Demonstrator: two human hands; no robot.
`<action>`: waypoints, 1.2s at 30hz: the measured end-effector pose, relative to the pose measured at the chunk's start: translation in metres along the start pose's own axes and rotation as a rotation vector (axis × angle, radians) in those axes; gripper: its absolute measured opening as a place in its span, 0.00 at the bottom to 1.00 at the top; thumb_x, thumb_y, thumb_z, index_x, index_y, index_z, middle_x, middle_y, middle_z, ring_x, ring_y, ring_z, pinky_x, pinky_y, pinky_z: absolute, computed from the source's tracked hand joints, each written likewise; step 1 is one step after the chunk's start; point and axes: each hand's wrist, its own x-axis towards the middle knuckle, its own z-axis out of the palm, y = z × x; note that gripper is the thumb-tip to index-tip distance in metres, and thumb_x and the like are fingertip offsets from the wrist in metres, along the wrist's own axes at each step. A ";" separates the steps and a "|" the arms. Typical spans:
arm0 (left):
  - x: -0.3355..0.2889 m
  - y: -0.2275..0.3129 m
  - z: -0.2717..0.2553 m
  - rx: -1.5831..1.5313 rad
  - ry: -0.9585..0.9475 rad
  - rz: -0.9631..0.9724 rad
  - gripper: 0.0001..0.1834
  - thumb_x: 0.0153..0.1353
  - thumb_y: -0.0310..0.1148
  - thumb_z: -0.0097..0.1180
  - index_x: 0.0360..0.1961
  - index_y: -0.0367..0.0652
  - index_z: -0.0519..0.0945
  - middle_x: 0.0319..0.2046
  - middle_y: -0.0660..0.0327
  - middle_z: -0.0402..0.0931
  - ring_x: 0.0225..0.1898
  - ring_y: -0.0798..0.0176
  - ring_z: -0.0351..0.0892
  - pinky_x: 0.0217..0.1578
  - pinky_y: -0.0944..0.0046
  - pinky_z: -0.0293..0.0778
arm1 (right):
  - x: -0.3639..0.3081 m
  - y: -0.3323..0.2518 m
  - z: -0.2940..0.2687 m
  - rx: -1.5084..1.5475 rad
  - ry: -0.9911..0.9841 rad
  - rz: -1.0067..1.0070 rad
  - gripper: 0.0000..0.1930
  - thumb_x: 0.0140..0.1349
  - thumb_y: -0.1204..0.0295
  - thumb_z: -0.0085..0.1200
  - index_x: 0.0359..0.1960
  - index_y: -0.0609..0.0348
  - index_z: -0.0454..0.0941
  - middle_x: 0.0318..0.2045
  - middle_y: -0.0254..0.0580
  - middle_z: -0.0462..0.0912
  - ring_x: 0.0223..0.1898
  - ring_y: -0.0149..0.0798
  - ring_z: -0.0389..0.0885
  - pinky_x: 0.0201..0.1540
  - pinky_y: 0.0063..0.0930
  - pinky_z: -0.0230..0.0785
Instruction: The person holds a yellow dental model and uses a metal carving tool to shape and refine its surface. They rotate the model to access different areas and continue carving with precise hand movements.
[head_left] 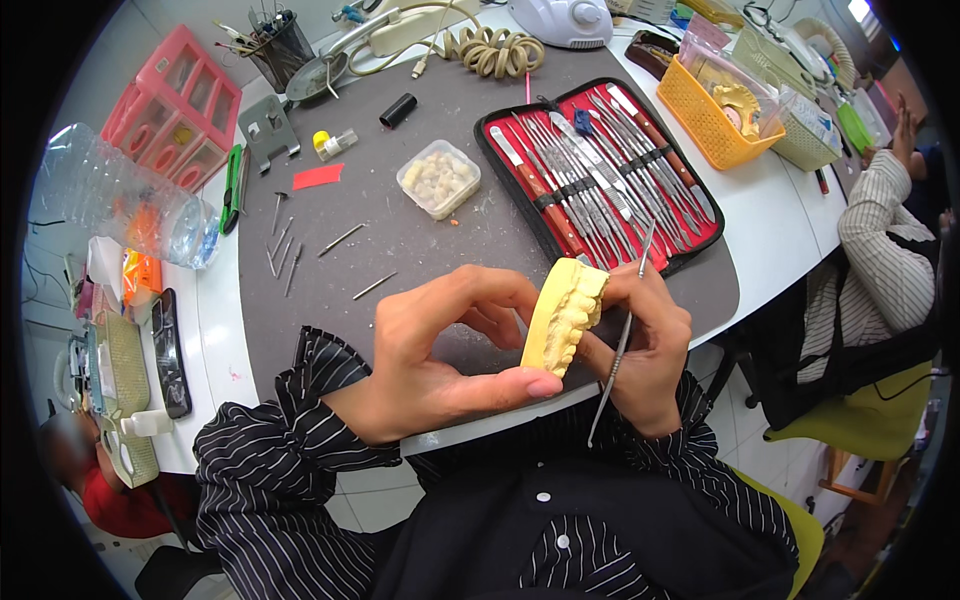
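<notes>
A yellow plaster dental cast [562,318] with moulded teeth is held up over the table's front edge, tilted so its tooth row faces right. My left hand [425,345] grips its left side, thumb along the lower end and fingers curled behind the upper part. On the other side my right hand [648,345] has a slim double-ended metal dental carver [617,358] between its fingers, slanting from upper right to lower left. Fingers of that hand also reach the cast's right side. The carver's lower tip hangs apart from the cast.
An unzipped case [487,150] of metal dental instruments lies behind my right hand. A small clear box [438,180] of tooth-like pieces sits left of it. Loose burs [375,286] lie on the grey mat [330,370]. An orange basket [690,115] stands far right; other people are at both sides.
</notes>
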 end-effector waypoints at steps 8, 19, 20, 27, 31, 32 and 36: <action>-0.001 0.000 -0.003 -0.076 0.000 -0.069 0.25 0.47 0.33 0.74 0.43 0.33 0.77 0.36 0.58 0.82 0.33 0.66 0.84 0.35 0.68 0.81 | 0.000 0.001 0.000 -0.004 -0.006 -0.004 0.17 0.39 0.74 0.75 0.32 0.63 0.82 0.31 0.41 0.82 0.32 0.34 0.77 0.36 0.25 0.70; -0.001 0.001 -0.002 -0.029 0.008 -0.038 0.27 0.44 0.35 0.75 0.42 0.33 0.77 0.35 0.58 0.82 0.32 0.66 0.84 0.35 0.69 0.80 | 0.000 0.000 0.000 -0.012 -0.014 -0.002 0.17 0.40 0.74 0.74 0.34 0.63 0.82 0.31 0.41 0.82 0.32 0.34 0.76 0.35 0.25 0.69; -0.001 0.001 -0.001 -0.033 0.008 -0.043 0.26 0.45 0.35 0.75 0.42 0.33 0.77 0.35 0.58 0.82 0.32 0.66 0.84 0.35 0.69 0.80 | 0.000 -0.001 0.000 -0.020 -0.017 0.005 0.17 0.40 0.74 0.74 0.34 0.63 0.83 0.31 0.41 0.82 0.32 0.34 0.76 0.35 0.25 0.69; -0.001 0.003 -0.002 -0.041 0.001 -0.048 0.26 0.45 0.35 0.75 0.41 0.33 0.77 0.35 0.58 0.82 0.33 0.66 0.84 0.35 0.69 0.80 | 0.000 -0.003 0.000 -0.018 -0.018 0.018 0.17 0.40 0.74 0.74 0.34 0.62 0.83 0.31 0.41 0.83 0.32 0.34 0.75 0.35 0.26 0.68; -0.002 0.002 -0.002 -0.040 0.002 -0.044 0.26 0.45 0.35 0.75 0.42 0.33 0.77 0.35 0.58 0.82 0.33 0.66 0.84 0.35 0.69 0.80 | -0.001 -0.002 0.000 -0.017 -0.015 0.009 0.18 0.41 0.74 0.74 0.34 0.63 0.82 0.31 0.41 0.83 0.32 0.35 0.75 0.34 0.26 0.69; -0.002 0.002 -0.002 -0.034 0.001 -0.041 0.26 0.45 0.35 0.75 0.42 0.33 0.77 0.35 0.58 0.82 0.33 0.66 0.84 0.35 0.69 0.80 | -0.001 -0.001 0.000 -0.015 -0.008 -0.007 0.18 0.41 0.74 0.74 0.35 0.63 0.82 0.31 0.41 0.83 0.32 0.35 0.75 0.34 0.26 0.69; -0.004 0.002 0.002 -0.137 0.037 -0.125 0.23 0.49 0.32 0.72 0.43 0.32 0.77 0.36 0.57 0.82 0.33 0.66 0.84 0.35 0.69 0.80 | -0.001 -0.003 0.001 -0.039 0.063 -0.043 0.19 0.43 0.76 0.72 0.39 0.64 0.82 0.30 0.41 0.82 0.32 0.36 0.76 0.33 0.26 0.69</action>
